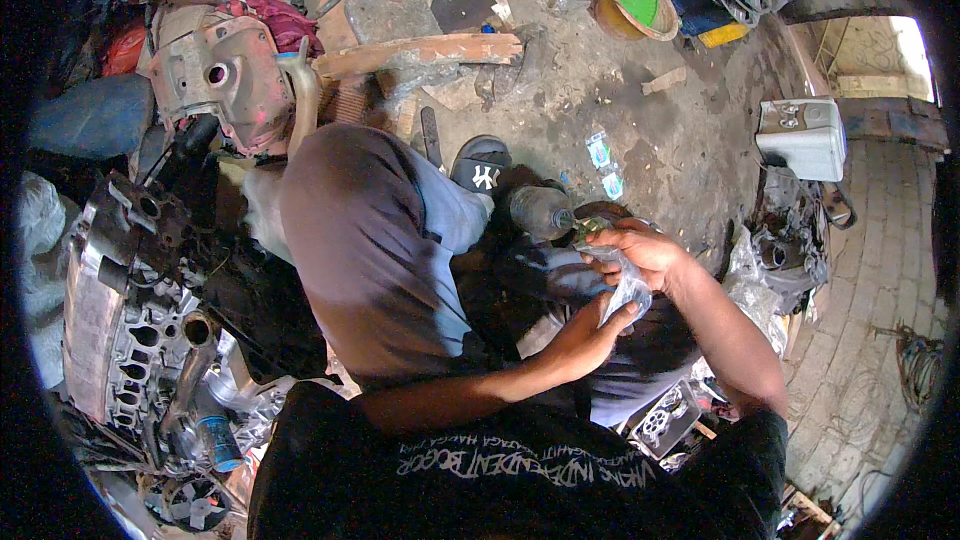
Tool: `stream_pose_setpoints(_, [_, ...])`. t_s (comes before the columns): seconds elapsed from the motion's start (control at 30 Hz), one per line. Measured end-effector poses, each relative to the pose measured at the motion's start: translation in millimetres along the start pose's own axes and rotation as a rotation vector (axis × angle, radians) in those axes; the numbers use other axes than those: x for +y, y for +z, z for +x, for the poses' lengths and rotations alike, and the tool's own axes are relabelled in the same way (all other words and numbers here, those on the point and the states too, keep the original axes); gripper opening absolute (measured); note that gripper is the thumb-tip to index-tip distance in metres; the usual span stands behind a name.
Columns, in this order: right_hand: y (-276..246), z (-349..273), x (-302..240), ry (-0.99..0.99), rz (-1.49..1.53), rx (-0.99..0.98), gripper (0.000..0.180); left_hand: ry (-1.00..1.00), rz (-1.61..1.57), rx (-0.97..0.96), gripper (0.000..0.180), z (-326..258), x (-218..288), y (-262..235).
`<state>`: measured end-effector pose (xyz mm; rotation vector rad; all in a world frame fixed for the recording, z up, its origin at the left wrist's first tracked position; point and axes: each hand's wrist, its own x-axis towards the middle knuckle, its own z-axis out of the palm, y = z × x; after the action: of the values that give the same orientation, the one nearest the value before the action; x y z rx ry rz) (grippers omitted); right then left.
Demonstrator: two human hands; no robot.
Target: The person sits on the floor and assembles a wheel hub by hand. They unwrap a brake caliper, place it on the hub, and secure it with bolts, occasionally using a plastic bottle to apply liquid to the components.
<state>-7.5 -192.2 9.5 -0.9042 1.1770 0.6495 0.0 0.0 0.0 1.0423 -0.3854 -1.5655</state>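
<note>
Both my hands are in front of my right knee, closed on a crumpled clear plastic bag (628,290). My left hand (598,332) pinches the bag's nearer end. My right hand (640,248) grips its farther end, its fingers pressed together. At the right fingertips is a small greenish piece (588,228), too small to name; I cannot tell whether it belongs to the bag. Just beyond the fingertips is a clear plastic bottle (538,212), its neck toward the right hand. Two small blue-and-white packets (605,165) lie on the floor farther off.
An engine cylinder head (115,340) and other metal parts crowd the left side. Behind them is a reddish metal housing (220,75). A wooden plank (420,55) lies ahead. A tub with green contents (636,2) is at far right, a white box (802,135) nearer.
</note>
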Motion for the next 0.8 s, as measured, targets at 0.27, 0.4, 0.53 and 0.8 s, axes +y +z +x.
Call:
stream_pose_setpoints(0.27, [-8.3, 0.9, -0.7, -0.073, -0.322, 0.075, 0.034, 0.116, 0.050, 0.136, 0.058, 9.3, -23.3, 7.2])
stream_pose_setpoints(0.4, [-9.8, 8.5, 5.1, -0.231, -0.577, 0.169, 0.043, 0.096, 0.074, 0.166, 0.057, 12.2, -27.1, 2.4])
stream_pose_setpoints(0.53, [-25.2, 21.5, 13.2, -0.435, -0.931, 0.223, 0.045, 0.089, 0.061, 0.194, 0.054, 16.1, -28.3, -1.2])
stream_pose_setpoints(0.8, [-0.9, 8.3, 3.3, -0.613, -1.240, 0.277, 0.036, 0.144, 0.085, 0.329, 0.052, 29.8, -41.2, -13.0])
